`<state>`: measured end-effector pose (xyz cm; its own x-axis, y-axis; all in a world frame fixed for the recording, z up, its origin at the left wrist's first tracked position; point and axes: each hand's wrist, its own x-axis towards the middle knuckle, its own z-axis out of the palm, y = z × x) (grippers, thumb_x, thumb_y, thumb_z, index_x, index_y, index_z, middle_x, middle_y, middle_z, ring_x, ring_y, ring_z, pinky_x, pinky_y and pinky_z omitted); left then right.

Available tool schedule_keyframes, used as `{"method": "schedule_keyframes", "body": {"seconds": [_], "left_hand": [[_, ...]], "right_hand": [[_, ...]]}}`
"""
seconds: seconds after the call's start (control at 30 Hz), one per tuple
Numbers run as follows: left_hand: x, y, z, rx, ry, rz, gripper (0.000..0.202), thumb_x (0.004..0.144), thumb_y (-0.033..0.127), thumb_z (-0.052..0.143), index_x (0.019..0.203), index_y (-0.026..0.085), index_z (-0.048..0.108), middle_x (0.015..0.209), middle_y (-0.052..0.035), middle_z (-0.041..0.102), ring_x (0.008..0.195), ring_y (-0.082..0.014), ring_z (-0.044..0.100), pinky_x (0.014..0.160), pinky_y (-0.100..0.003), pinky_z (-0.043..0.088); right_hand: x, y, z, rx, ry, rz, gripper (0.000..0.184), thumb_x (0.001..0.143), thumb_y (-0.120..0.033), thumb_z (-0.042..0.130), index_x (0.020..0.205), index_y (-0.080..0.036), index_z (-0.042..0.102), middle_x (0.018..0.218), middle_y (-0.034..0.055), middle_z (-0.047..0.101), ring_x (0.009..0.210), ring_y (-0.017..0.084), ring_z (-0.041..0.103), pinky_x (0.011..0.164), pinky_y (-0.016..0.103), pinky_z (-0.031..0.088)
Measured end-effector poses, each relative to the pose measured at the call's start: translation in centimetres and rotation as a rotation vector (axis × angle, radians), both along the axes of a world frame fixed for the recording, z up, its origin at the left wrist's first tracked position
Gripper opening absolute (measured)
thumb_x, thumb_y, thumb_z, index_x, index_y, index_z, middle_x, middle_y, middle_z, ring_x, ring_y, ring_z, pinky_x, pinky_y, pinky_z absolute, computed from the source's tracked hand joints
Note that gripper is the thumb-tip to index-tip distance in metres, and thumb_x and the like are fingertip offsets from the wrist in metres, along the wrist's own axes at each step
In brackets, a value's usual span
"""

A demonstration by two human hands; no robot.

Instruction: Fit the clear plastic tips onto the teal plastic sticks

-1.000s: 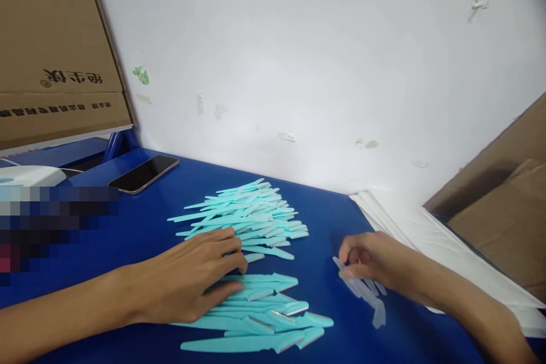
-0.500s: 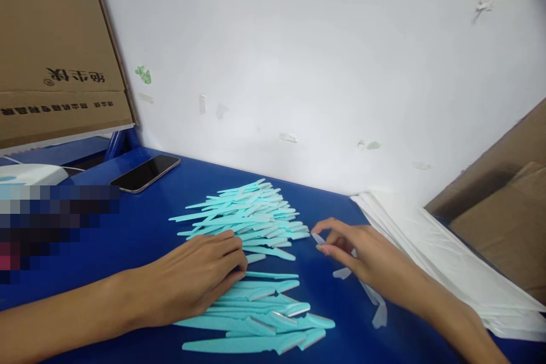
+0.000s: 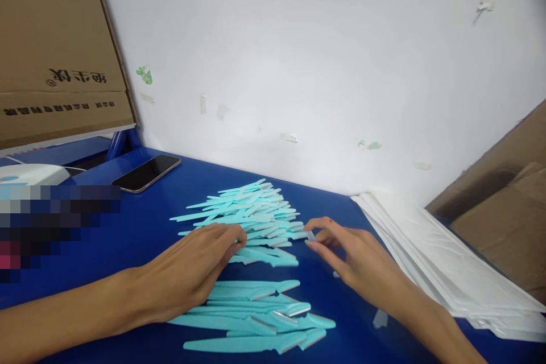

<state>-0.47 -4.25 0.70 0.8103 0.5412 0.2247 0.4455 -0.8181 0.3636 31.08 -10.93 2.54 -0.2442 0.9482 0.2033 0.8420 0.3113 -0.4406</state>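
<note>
My left hand (image 3: 205, 261) is closed, its fingertips and thumb gripping a turquoise eyebrow razor (image 3: 273, 257) whose blade end points right. The hand partly hides the handle. Just behind it lies a heap of eyebrow razors (image 3: 251, 210), many with pale covers on their blades. In front, several razors (image 3: 256, 344) with bare metal edges lie roughly side by side. Between thumb and index finger, my right hand (image 3: 347, 247) pinches a small clear plastic blade cover (image 3: 310, 235), close to the heap's right edge. Another loose clear cover (image 3: 380, 318) rests under my right forearm.
A phone (image 3: 147, 173) lies at the back left of the blue table (image 3: 140, 227). White plastic bags (image 3: 422, 250) are stacked on the right, beside brown cardboard (image 3: 507, 210). A large carton (image 3: 60, 40) stands at the left, and a white wall closes off the back.
My left hand has moved slightly up the table with the razor, leaving a gap above the front row. My right hand has shifted a little left with the clear cover.
</note>
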Motion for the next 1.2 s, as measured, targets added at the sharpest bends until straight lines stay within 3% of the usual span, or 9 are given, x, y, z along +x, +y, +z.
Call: {"method": "schedule_keyframes", "body": {"seconds": [0.13, 0.3, 0.4, 0.5, 0.67, 0.8, 0.97, 1.2], "left_hand": [[0.2, -0.5, 0.4, -0.036, -0.010, 0.028, 0.019, 0.109, 0.039, 0.041, 0.117, 0.026, 0.051, 0.102, -0.0031, 0.065, 0.086, -0.0196, 0.062, 0.076, -0.030, 0.046], [0.5, 0.1, 0.0, 0.032, -0.003, -0.060, 0.027, 0.112, 0.032, 0.029, 0.102, 0.022, 0.052, 0.081, -0.0014, 0.062, 0.069, -0.0173, 0.060, 0.065, -0.028, 0.043], [0.4, 0.4, -0.2, 0.067, -0.004, -0.053, 0.027, 0.111, 0.030, 0.027, 0.099, 0.022, 0.049, 0.075, -0.0006, 0.059, 0.063, -0.0171, 0.057, 0.060, -0.027, 0.039], [0.2, 0.5, -0.5, 0.088, -0.007, -0.073, 0.024, 0.110, 0.025, 0.027, 0.099, 0.022, 0.048, 0.074, -0.0006, 0.058, 0.060, -0.0170, 0.055, 0.058, -0.027, 0.037], [0.0, 0.5, -0.7, 0.135, -0.047, -0.072, 0.023, 0.109, 0.026, 0.025, 0.105, 0.023, 0.047, 0.076, -0.0020, 0.061, 0.062, -0.0181, 0.057, 0.058, -0.027, 0.039], [0.0, 0.4, -0.4, 0.138, -0.053, -0.062, 0.025, 0.110, 0.027, 0.023, 0.108, 0.023, 0.047, 0.077, -0.0013, 0.062, 0.062, -0.0177, 0.058, 0.059, -0.026, 0.042], [0.2, 0.4, -0.4, 0.147, -0.083, -0.089, 0.025, 0.109, 0.025, 0.024, 0.111, 0.022, 0.048, 0.079, -0.0035, 0.064, 0.065, -0.0194, 0.060, 0.060, -0.027, 0.045], [0.4, 0.3, -0.7, 0.137, -0.101, -0.023, 0.024, 0.110, 0.028, 0.026, 0.111, 0.023, 0.049, 0.079, -0.0028, 0.064, 0.063, -0.0182, 0.061, 0.060, -0.027, 0.045]], "right_hand": [[-0.1, 0.1, -0.2, 0.040, 0.028, 0.006, 0.009, 0.103, -0.035, 0.057, 0.111, -0.031, 0.055, 0.092, -0.0057, 0.074, 0.073, 0.016, 0.070, 0.066, 0.027, 0.048], [-0.3, 0.0, -0.7, 0.099, 0.078, 0.011, 0.012, 0.102, -0.042, 0.059, 0.106, -0.030, 0.056, 0.099, -0.0045, 0.078, 0.066, 0.014, 0.068, 0.064, 0.027, 0.048], [-0.6, -0.2, -0.7, 0.096, 0.166, -0.020, 0.017, 0.100, -0.045, 0.061, 0.107, -0.030, 0.058, 0.091, -0.0047, 0.079, 0.056, 0.013, 0.063, 0.060, 0.027, 0.048], [-1.2, -0.4, -0.5, 0.058, 0.337, -0.061, 0.021, 0.096, -0.048, 0.067, 0.101, -0.028, 0.061, 0.079, -0.0036, 0.078, 0.053, 0.014, 0.063, 0.054, 0.027, 0.046], [-2.4, -0.2, -0.7, -0.104, 0.720, -0.093, 0.031, 0.090, -0.048, 0.075, 0.088, -0.024, 0.056, 0.093, 0.0035, 0.080, 0.055, 0.013, 0.066, 0.055, 0.026, 0.048], [-3.2, -0.1, -0.9, -0.204, 0.872, -0.086, 0.037, 0.086, -0.047, 0.079, 0.085, -0.022, 0.052, 0.080, 0.0012, 0.078, 0.051, 0.011, 0.064, 0.050, 0.022, 0.043], [-3.8, -0.3, -1.1, -0.266, 0.920, -0.083, 0.039, 0.085, -0.048, 0.080, 0.084, -0.022, 0.051, 0.063, -0.0053, 0.068, 0.049, 0.010, 0.064, 0.047, 0.019, 0.038], [-3.8, -0.5, -1.1, -0.282, 0.889, -0.090, 0.038, 0.085, -0.048, 0.080, 0.083, -0.022, 0.053, 0.062, -0.0067, 0.065, 0.050, 0.010, 0.062, 0.049, 0.020, 0.041]]}}
